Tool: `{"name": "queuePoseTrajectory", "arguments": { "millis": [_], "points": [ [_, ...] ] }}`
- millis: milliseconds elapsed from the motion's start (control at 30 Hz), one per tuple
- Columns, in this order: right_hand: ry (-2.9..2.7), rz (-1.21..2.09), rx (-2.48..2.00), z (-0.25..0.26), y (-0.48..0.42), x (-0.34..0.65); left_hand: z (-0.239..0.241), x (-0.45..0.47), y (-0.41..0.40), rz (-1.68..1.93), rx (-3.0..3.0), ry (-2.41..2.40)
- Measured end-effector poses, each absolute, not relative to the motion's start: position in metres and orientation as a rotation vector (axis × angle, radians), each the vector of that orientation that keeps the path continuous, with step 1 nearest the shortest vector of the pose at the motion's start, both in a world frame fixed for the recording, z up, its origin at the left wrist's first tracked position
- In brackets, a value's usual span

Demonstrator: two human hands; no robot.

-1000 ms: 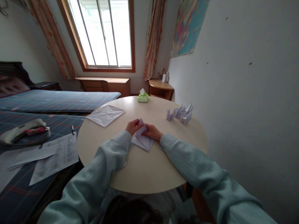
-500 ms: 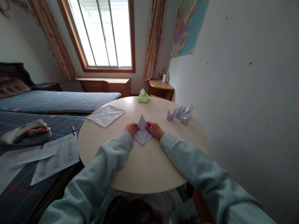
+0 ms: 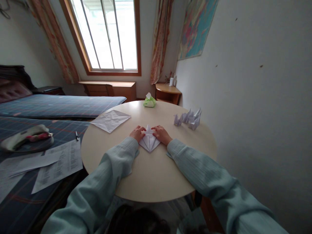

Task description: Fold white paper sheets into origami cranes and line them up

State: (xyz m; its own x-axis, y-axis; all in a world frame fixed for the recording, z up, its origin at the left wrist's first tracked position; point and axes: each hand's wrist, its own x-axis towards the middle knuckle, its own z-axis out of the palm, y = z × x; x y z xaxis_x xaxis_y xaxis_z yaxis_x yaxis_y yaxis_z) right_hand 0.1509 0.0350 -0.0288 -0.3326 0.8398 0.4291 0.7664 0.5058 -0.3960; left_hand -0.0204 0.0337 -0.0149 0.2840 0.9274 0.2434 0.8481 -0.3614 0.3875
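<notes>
A folded sheet of white origami paper (image 3: 149, 143) lies on the round table (image 3: 156, 177) in front of me, its creased near part pointing toward me and a narrower tip pointing away. My left hand (image 3: 138, 133) grips its left edge, fingers curled near the upper part. On the opposite edge, my right hand (image 3: 161, 134) holds the paper in the same way, thumb and fingers bent over it. The fingertips partly cover the paper's sides. Several folded paper figures (image 3: 194, 120) stand to the right of my right hand.
A creased, unfolded paper sheet (image 3: 111, 120) lies at the table's left. A green tissue pack (image 3: 149, 100) sits at the far edge. Beds stand to the left, with printed sheets (image 3: 60, 164), a pen (image 3: 76, 136) and a white bag (image 3: 23, 138) on the nearer one.
The paper's far tip has come lower and looks shorter, with a horizontal crease showing near it. My fingers have shifted up slightly around the tip; the forearms have stayed in place.
</notes>
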Motion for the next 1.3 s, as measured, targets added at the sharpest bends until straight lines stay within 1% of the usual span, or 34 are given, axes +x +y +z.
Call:
{"name": "queuePoseTrajectory", "arguments": {
  "millis": [167,267,400,533,667,933,1067,1167,1300],
  "points": [
    [-2.265,0.149,-1.29,-0.029,0.037,0.153,-0.02,-0.021,0.036,0.592,2.512,1.47],
    [-2.274,0.13,-1.305,-0.028,0.035,0.152,-0.022,-0.021,0.035,0.461,2.557,1.383],
    [-2.218,0.124,-1.355,-0.025,0.03,0.15,-0.02,-0.018,0.029,0.202,2.512,1.484],
    [-2.107,0.132,-1.413,-0.023,0.028,0.148,-0.018,-0.016,0.026,0.107,2.433,1.676],
    [-2.016,0.19,-1.513,-0.02,0.027,0.149,-0.02,-0.016,0.028,0.109,2.402,1.822],
    [-1.883,0.429,-1.712,-0.015,0.029,0.149,-0.021,-0.017,0.028,0.098,2.412,1.83],
    [-1.925,0.467,-1.575,-0.015,0.027,0.149,-0.02,-0.016,0.027,0.198,2.465,1.807],
    [-1.938,0.523,-1.383,-0.018,0.027,0.15,-0.019,-0.016,0.026,0.342,2.561,1.67],
    [-1.685,0.69,-1.257,-0.026,0.037,0.153,-0.02,-0.014,0.023,0.425,2.58,1.434]
  ]
}}
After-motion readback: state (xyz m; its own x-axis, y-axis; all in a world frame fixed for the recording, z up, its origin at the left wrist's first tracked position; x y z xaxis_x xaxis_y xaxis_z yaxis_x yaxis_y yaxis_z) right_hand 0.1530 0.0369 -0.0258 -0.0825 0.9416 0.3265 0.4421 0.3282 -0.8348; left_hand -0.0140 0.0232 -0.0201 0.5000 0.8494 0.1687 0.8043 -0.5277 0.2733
